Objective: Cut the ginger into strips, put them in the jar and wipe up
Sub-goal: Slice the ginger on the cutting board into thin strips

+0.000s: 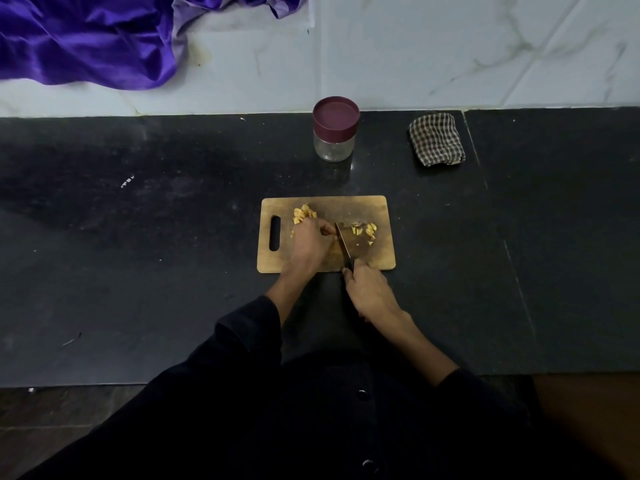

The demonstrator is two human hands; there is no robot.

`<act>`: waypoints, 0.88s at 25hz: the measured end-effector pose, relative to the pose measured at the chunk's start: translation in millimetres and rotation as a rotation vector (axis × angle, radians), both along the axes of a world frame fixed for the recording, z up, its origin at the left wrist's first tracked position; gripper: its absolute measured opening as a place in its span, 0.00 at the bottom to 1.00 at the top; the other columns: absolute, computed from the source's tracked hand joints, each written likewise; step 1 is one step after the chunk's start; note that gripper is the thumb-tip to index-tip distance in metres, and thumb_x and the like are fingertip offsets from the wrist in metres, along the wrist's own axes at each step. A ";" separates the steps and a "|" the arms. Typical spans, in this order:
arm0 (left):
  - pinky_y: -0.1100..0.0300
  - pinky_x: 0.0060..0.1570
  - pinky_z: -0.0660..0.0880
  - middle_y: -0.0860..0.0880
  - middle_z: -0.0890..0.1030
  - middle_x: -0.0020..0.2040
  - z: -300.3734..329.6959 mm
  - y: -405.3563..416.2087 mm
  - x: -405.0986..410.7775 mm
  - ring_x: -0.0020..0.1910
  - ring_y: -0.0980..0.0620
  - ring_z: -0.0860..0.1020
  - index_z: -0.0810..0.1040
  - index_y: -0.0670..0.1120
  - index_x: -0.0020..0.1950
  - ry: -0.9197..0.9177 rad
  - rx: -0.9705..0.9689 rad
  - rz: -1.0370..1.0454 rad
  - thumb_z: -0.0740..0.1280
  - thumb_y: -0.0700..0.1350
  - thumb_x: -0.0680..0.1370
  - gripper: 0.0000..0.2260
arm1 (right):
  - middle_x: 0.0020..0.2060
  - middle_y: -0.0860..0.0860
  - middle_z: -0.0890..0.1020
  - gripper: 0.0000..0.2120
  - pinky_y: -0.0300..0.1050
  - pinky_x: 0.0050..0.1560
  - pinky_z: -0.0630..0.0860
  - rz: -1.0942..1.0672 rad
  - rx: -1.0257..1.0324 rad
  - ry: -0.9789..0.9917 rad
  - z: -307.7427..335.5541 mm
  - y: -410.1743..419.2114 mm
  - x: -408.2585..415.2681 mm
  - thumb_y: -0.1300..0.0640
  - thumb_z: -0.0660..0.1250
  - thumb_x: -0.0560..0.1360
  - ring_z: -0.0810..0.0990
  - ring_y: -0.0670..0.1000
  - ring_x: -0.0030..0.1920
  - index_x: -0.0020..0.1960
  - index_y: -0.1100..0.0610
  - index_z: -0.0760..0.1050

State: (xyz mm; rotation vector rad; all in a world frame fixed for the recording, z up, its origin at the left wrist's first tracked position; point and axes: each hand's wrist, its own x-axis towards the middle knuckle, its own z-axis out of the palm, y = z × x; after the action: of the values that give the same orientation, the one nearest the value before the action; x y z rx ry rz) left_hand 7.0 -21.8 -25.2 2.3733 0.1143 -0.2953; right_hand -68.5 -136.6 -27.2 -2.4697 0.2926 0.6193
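Observation:
A wooden cutting board (377,209) lies on the dark counter. My left hand (311,240) rests on it with fingers curled, holding down a ginger piece hidden beneath them, right against the knife blade. More ginger pieces (304,213) lie just beyond that hand. My right hand (367,292) grips the handle of a knife (343,244) at the board's near edge, blade pointing away across the board. Cut ginger strips (363,230) lie right of the blade. A clear jar (335,133) with its maroon lid on stands behind the board. A checked cloth (437,139) lies folded to its right.
The black stone counter (138,254) spreads wide on both sides, with a seam at the right. A purple satin fabric (86,39) drapes over the white marble ledge at the back left. My dark sleeves fill the near foreground.

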 end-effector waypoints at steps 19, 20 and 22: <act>0.71 0.42 0.73 0.50 0.83 0.50 -7.6 -4.0 2.2 0.44 0.61 0.78 0.82 0.43 0.50 0.019 -0.031 0.019 0.68 0.39 0.76 0.06 | 0.45 0.56 0.78 0.14 0.60 0.45 0.82 -0.092 -0.019 0.049 1.1 -16.6 3.9 0.50 0.54 0.84 0.83 0.60 0.44 0.58 0.59 0.70; 0.70 0.45 0.73 0.50 0.83 0.52 -7.5 -4.2 2.0 0.47 0.60 0.78 0.82 0.43 0.51 0.023 -0.029 0.010 0.68 0.39 0.76 0.06 | 0.44 0.55 0.78 0.13 0.59 0.42 0.82 -0.094 0.002 0.053 3.2 -18.2 2.4 0.50 0.54 0.84 0.83 0.59 0.40 0.57 0.59 0.70; 0.66 0.51 0.74 0.50 0.82 0.55 -4.0 -2.0 1.9 0.52 0.58 0.78 0.82 0.43 0.53 0.033 -0.026 -0.015 0.67 0.38 0.77 0.07 | 0.43 0.56 0.78 0.12 0.53 0.32 0.82 -0.099 0.047 0.067 9.1 -16.5 -0.8 0.50 0.54 0.84 0.83 0.57 0.34 0.56 0.58 0.68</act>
State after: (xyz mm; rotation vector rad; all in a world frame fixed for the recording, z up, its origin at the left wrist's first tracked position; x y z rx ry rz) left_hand 8.9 -23.9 -29.2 2.3454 0.1075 -0.3413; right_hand -69.3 -153.1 -18.1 -2.3772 0.4192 0.6609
